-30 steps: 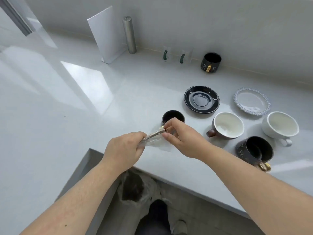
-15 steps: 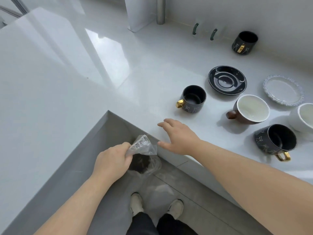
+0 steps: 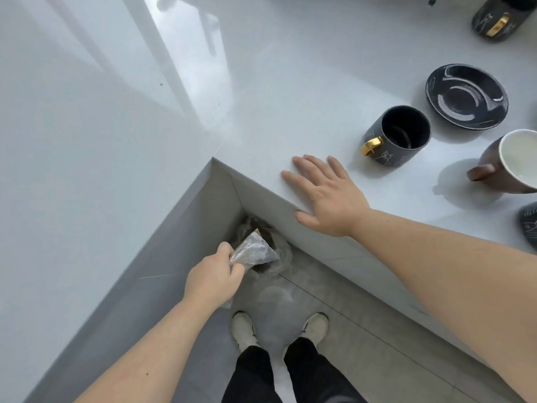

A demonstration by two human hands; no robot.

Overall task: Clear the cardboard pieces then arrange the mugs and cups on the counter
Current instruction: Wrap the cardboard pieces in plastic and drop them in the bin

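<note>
The left hand [image 3: 213, 279] is held low, below the level of the white bench [image 3: 276, 82], in the inside corner where its two runs meet; its fingers are closed around a crumpled clear plastic wrapper [image 3: 252, 252], pinched at its near end, with the free end pointing toward the corner. Directly under and beyond the wrapper, a translucent bag [image 3: 271, 274] with a dark opening sits on the grey floor [image 3: 363, 338] against the bench base. The right hand [image 3: 325, 194] lies flat on the bench top near its front edge, palm down, fingers spread and slightly apart, thumb at the edge; it holds nothing. Just beyond and to the right of that hand, apart from it, stands a dark mug with a gold handle [image 3: 399, 135], upright, handle turned left, line drawings on its side. A black saucer [image 3: 466, 96] rests beside it, further back and right, not touching. At the right border, a brown mug with a white interior [image 3: 505, 164] is partly cut off, handle facing left. A second dark mug with gold handle [image 3: 499, 17] appears at the top right corner, and the edge of another dark cup [image 3: 529, 225] shows at the lower right. No cardboard pieces can be identified in view. The person's light shoes [image 3: 242, 330] and dark trousers [image 3: 255, 373] occupy the floor below.
</note>
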